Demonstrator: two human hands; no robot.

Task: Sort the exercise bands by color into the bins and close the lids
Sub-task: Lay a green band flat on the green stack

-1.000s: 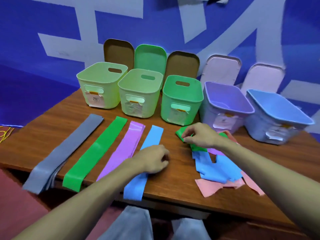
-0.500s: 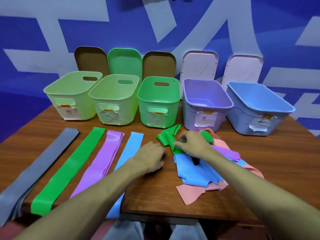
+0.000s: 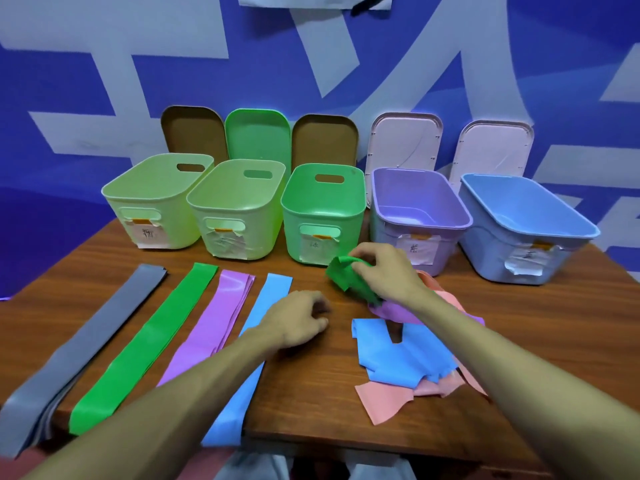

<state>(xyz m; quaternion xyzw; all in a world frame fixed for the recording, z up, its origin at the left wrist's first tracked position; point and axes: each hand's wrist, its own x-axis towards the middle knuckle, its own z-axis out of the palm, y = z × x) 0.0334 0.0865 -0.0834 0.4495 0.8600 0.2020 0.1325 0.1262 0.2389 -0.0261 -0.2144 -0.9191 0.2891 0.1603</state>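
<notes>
Okay, from the left I see four flat strips side by side on the table (image 3: 311, 396): grey band (image 3: 86, 341), long green band (image 3: 145, 344), purple band (image 3: 211, 327), blue band (image 3: 258, 317). The left hand (image 3: 298, 322) rests at the blue band's right edge, fingers curled in, holding nothing I can see. The right hand (image 3: 384, 271) pinches a crumpled green band (image 3: 346, 277) in front of the green bin (image 3: 323, 206), its lower end meeting the mixed pile (image 3: 398, 358). Lids (image 3: 258, 136) lean against the wall behind.

staged indoor workspace: wooden table (image 3: 519, 306), blue-white graphic wall (image 3: 138, 36), labelled bins (image 3: 322, 216) in row.
</notes>
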